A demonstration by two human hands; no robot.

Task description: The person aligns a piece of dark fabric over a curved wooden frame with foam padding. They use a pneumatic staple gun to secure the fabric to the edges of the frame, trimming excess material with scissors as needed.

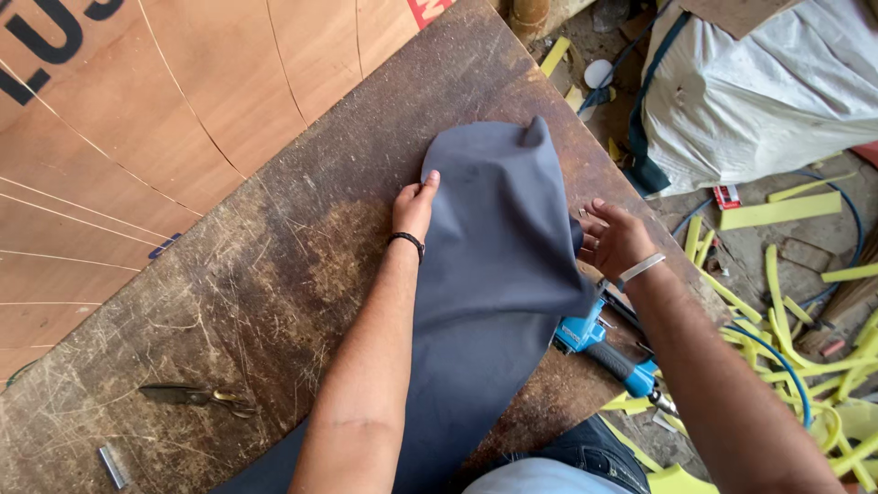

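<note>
A grey sheet of leather-like fabric lies draped over a dark, scratched workbench, running from the bench middle down toward me. My left hand grips its left edge near the top, thumb under and fingers on the fabric. My right hand is at the sheet's right edge, fingers spread and curled, touching or just lifting the fabric there. A blue pneumatic staple gun lies on the bench under my right wrist, partly covered by the sheet.
Scissors and a strip of staples lie at the bench's near left. A plywood board leans behind the bench. On the floor at right are yellow foam strips, a blue hose and a white sack.
</note>
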